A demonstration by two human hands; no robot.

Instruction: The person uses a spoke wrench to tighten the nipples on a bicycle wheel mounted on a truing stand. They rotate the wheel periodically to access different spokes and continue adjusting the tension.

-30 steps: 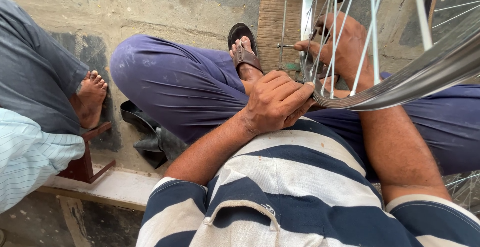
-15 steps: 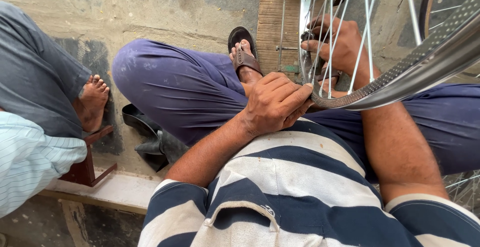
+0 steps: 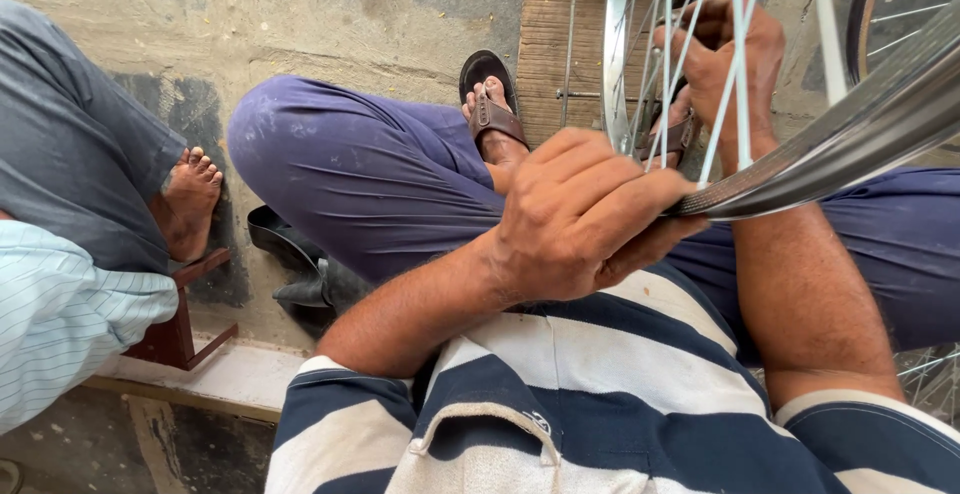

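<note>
The shiny steel bicycle wheel rim (image 3: 850,144) is clenched by the left hand (image 3: 580,219) at 6 o'clock. The thin spokes (image 3: 735,64) at 12 o'clock are gripped by the right hand (image 3: 730,64). The rim is judged stiff, light and slippery, best held at the edge.

Brown sandal (image 3: 492,104), worn on a foot, far centre, on concrete floor (image 3: 330,24). Wooden plank (image 3: 560,44), far, just right of the sandal. Second person's bare foot (image 3: 188,199), left, resting on a dark red stool (image 3: 185,319). Black rubber piece (image 3: 300,269), near the stool.
</note>
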